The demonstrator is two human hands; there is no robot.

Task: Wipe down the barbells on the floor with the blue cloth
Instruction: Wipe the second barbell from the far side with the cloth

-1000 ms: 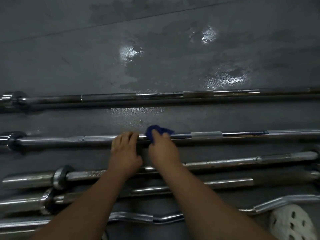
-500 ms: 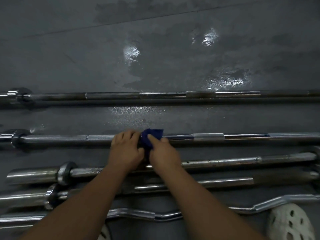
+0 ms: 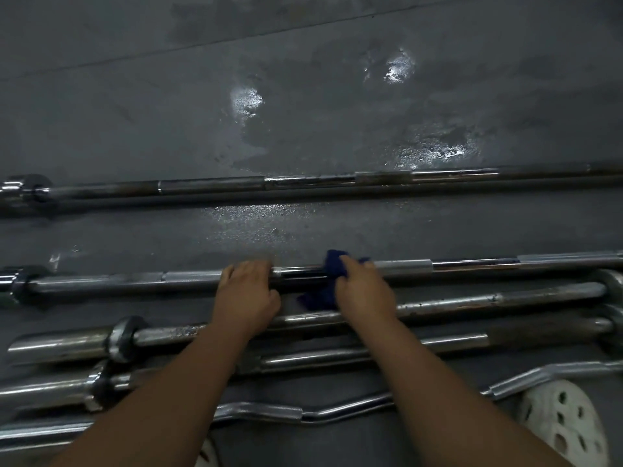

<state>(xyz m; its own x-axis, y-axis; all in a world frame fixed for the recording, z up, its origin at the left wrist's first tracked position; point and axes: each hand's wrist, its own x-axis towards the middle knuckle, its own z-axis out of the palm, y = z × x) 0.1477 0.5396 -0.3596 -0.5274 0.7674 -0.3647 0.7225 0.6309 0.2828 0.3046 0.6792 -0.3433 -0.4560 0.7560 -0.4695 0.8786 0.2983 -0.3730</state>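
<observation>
The hands have parted. Half a second ago they sat knuckle to knuckle on the second bar (image 3: 472,264) with the cloth (image 3: 332,266) bunched between them; now the right hand (image 3: 365,288) has slid the cloth rightward along the shaft, close to the bright band (image 3: 403,265), while the left hand (image 3: 246,291) stays about where it was. The left hand's fingers curl over the bar and hold it down, probably to keep it from rolling. The right hand's fingers wrap the blue cloth onto the bar, and a loose fold hangs toward the floor (image 3: 135,112) on the near side. The cloth also sat further right a second ago, so this reads as a back-and-forth rub over the middle of the shaft rather than one long pass. By that judgement the wiping of this bar is in its middle stretch: the length from the bright band out to the right, and the collar end at far left, look yet to be covered. The far bar (image 3: 202,187) lies well apart beyond wet patches (image 3: 246,102), and the near bars (image 3: 472,299) and curl bar (image 3: 337,412) lie under the forearms, untouched by the cloth.
</observation>
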